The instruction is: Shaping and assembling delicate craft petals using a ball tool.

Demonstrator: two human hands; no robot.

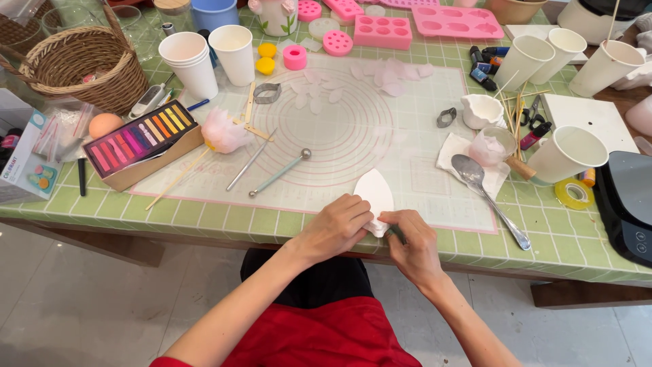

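Looking down from the head cam, there's loads of craft stuff spread around: a wicker basket (75,64) at the far left, a box of coloured pastel sticks (139,141) beside it, a pale pink flower (223,131) near that, two ball-ended modelling tools (278,172) lying on the mat, a metal spoon (485,192) on a tissue to the right, white paper cups (568,153) all over, and pink silicone moulds (382,30) at the back. Nothing really blocks the hands, the stuff sits well apart from them. It's all on a green checked tablecloth (564,234) with a translucent work mat (353,129) printed with circles on top, pale tiled floor below. The white petal-shaped piece (375,194) sits at the near edge of the mat, long axis running away from the person, pointy tip aimed at the far side. The left hand (336,228) is curled, fingers pressing its left edge; the right hand (411,241) pinches the bottom end and also seems to grip a small dark tool, can't tell what.
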